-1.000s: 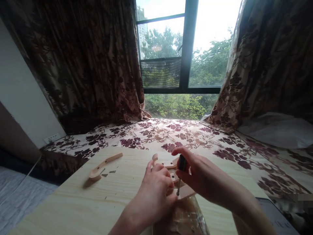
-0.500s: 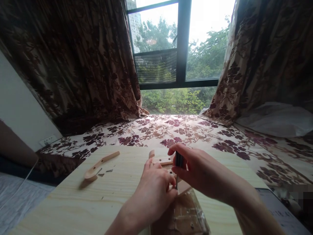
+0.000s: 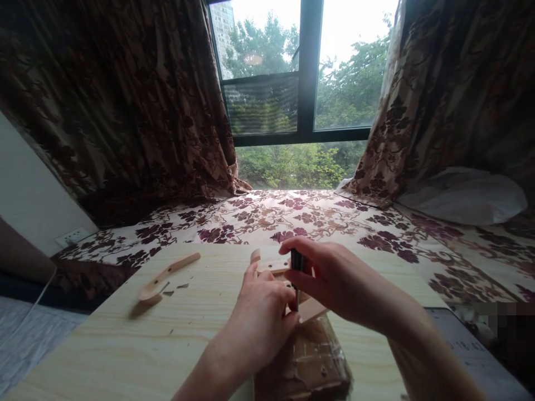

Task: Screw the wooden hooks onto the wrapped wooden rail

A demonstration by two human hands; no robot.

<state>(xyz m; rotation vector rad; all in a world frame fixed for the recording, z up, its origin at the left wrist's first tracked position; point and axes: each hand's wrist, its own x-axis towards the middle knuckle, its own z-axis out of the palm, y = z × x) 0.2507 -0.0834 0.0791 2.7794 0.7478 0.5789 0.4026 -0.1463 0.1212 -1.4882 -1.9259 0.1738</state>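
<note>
My right hand (image 3: pixel 313 273) is wrapped round the dark handle of a screwdriver (image 3: pixel 297 260), which stands upright with its shaft pointing down. Beside the shaft, my left hand (image 3: pixel 267 306) has its thumb and index finger close together at the tip; whatever lies between them is hidden. Under both hands are pale wooden pieces with dark holes (image 3: pixel 273 266), partly covered by my fingers. A brown package wrapped in clear plastic (image 3: pixel 307 359) lies just in front of these pieces, close to my left hand.
On the pale wooden board (image 3: pixel 121 345), a curved wooden piece (image 3: pixel 171 270) lies at the left, with several small screws (image 3: pixel 183 286) near it. A device with a lit display (image 3: pixel 463 334) is at the right. Behind are a floral cloth (image 3: pixel 267 214), curtains and a window.
The whole view has shifted slightly, moving the scene up and left. My right hand and the screwdriver remain over the wooden pieces, with my left hand still beside the shaft.
</note>
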